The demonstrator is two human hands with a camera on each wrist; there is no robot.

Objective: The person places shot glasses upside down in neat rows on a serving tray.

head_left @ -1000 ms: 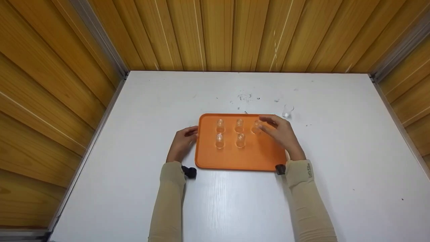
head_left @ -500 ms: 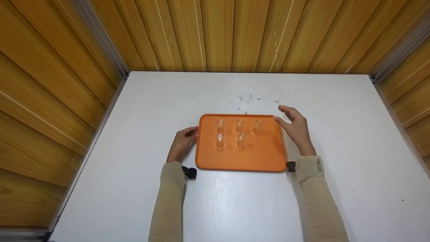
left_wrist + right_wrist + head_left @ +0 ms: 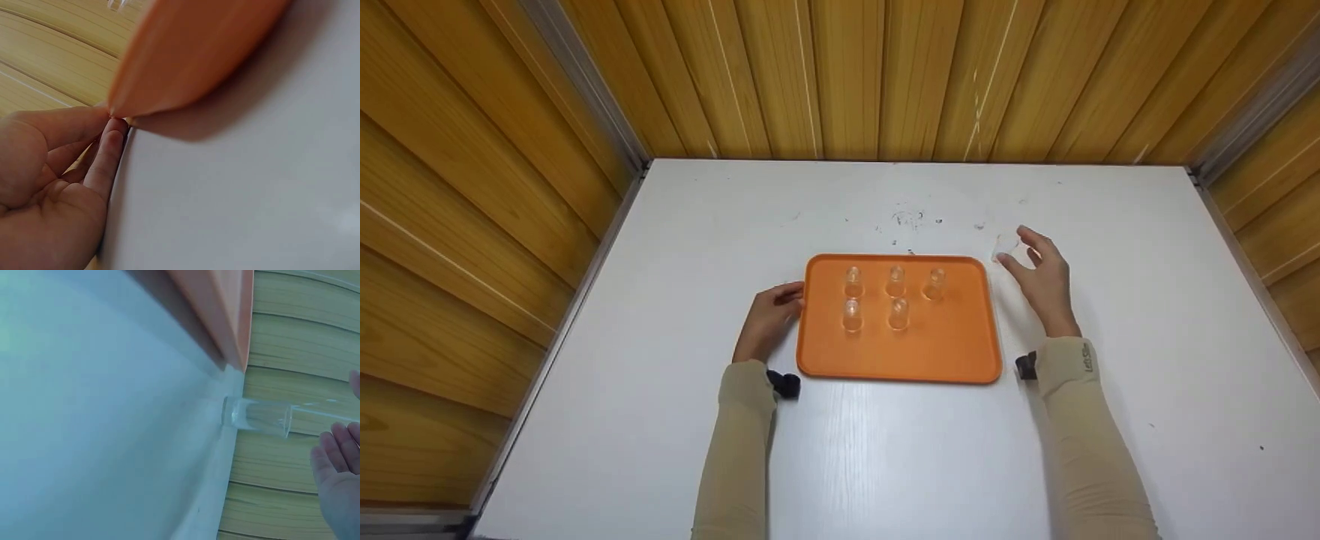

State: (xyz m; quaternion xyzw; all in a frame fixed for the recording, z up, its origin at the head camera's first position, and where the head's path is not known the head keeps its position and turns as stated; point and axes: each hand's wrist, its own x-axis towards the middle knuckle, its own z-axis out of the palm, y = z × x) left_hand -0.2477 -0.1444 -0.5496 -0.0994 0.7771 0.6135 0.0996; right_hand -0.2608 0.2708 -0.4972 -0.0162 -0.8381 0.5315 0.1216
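Note:
An orange tray (image 3: 885,360) lies on the white table, with several small clear glasses on it. Three of them, one being the rear right glass (image 3: 934,285), stand in the rear row, with two in front. At the tray's left edge my left hand (image 3: 767,319) holds the rim; in the left wrist view, thumb and fingertips meet at the tray corner (image 3: 169,73). To the right of the tray, a loose clear glass (image 3: 259,417) stands upright on the table. My right hand (image 3: 1042,281) is beside that glass, thumb and fingers spread and apart from it in the right wrist view.
The white table (image 3: 720,217) bears dark specks (image 3: 909,219) behind the tray. Wood-patterned panels (image 3: 847,82) rise at its back and sides. A black wrist camera (image 3: 786,385) sits at my left cuff, another wrist camera (image 3: 1026,366) at the right.
My right hand has let go of the rear right glass on the tray and moved right, off the tray, to beside the loose glass. My left hand stays at the tray's edge.

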